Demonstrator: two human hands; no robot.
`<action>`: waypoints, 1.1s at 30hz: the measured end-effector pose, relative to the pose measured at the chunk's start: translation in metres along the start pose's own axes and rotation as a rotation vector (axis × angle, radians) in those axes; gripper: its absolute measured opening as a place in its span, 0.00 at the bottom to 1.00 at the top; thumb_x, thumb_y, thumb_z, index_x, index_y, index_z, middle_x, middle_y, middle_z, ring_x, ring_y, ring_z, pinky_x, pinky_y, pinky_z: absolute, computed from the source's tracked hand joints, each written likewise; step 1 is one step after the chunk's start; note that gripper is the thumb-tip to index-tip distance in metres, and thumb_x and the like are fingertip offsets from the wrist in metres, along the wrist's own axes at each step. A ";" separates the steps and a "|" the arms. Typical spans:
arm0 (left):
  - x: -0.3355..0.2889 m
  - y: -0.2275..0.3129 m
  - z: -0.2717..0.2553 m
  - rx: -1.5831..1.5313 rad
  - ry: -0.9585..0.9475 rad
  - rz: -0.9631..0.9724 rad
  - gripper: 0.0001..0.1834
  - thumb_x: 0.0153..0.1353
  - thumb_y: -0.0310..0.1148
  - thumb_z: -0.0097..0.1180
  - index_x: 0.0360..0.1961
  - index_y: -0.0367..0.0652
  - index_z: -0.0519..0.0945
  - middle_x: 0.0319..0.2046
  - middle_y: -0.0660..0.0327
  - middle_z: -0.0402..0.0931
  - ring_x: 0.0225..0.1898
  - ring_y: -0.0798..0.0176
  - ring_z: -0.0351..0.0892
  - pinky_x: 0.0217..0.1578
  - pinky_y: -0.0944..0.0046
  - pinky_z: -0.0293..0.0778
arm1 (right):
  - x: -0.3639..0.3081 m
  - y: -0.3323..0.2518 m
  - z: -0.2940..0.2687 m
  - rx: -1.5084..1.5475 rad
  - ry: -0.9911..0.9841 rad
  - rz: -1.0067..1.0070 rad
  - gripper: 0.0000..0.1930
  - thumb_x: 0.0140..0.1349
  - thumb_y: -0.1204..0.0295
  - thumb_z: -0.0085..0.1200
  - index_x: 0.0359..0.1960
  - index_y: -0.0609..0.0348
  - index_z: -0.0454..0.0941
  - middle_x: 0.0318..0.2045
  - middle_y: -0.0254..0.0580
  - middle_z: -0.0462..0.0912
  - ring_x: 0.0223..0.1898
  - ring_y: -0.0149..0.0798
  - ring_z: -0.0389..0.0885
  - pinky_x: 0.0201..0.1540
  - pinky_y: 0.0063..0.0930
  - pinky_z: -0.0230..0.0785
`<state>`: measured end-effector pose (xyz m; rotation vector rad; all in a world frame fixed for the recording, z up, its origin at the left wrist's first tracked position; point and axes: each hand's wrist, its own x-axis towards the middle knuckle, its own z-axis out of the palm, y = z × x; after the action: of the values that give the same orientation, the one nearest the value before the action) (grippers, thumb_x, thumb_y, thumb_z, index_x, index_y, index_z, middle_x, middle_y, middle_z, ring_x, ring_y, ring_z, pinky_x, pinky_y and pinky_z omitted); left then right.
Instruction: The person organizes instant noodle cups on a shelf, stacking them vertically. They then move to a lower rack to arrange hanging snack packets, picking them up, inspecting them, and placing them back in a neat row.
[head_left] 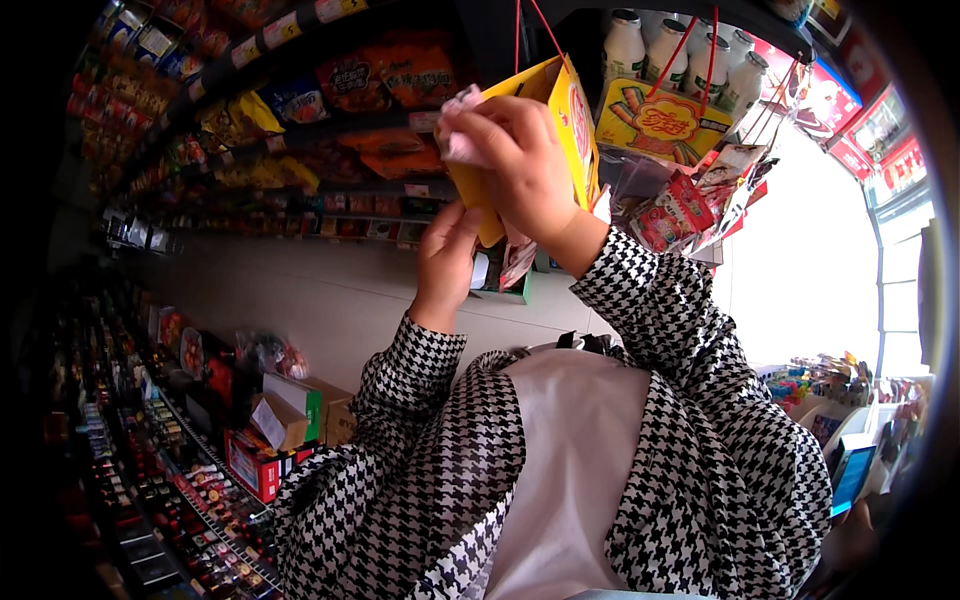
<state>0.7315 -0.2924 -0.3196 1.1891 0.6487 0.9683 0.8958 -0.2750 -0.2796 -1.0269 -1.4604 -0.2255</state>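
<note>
A yellow box [579,125] with red print hangs on thin red cords in front of me, its top open. My right hand [525,165] lies over the near side of the box, fingers bent round a crumpled pink cloth [461,128]. Lower down, my left hand [445,262] pinches the bottom edge of the box between thumb and fingers. The fingertips of the left hand are partly hidden behind the box. Black-and-white checked sleeves cover both my forearms.
Right of the box, another yellow box [665,122] holds several white bottles [668,50], above hanging red snack packets [680,212]. Shelves with bagged snacks [355,80] run along the left. Cartons [283,420] stand at lower left, beside low stocked racks [215,500].
</note>
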 end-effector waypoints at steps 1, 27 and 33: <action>0.000 0.002 0.004 0.023 0.015 -0.001 0.20 0.74 0.32 0.47 0.63 0.35 0.70 0.58 0.59 0.73 0.57 0.64 0.74 0.59 0.61 0.69 | 0.001 -0.002 0.000 -0.008 0.005 0.047 0.23 0.55 0.70 0.60 0.56 0.46 0.78 0.49 0.41 0.75 0.48 0.49 0.75 0.52 0.39 0.74; 0.005 -0.002 -0.001 -0.119 0.141 -0.019 0.16 0.75 0.34 0.47 0.56 0.35 0.75 0.52 0.60 0.78 0.53 0.66 0.76 0.56 0.64 0.72 | -0.073 -0.019 -0.004 0.069 -0.395 0.579 0.33 0.52 0.82 0.52 0.65 0.58 0.68 0.58 0.61 0.70 0.56 0.63 0.71 0.56 0.47 0.69; 0.011 -0.007 -0.012 -0.150 0.135 0.014 0.17 0.76 0.35 0.44 0.56 0.34 0.74 0.55 0.55 0.76 0.56 0.61 0.76 0.58 0.61 0.72 | -0.124 -0.038 0.007 0.138 -0.354 0.268 0.37 0.51 0.84 0.53 0.68 0.53 0.66 0.68 0.55 0.63 0.62 0.60 0.66 0.64 0.46 0.65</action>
<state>0.7285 -0.2773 -0.3289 1.0032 0.6631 1.0967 0.8430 -0.3474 -0.3737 -1.1759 -1.6071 0.2588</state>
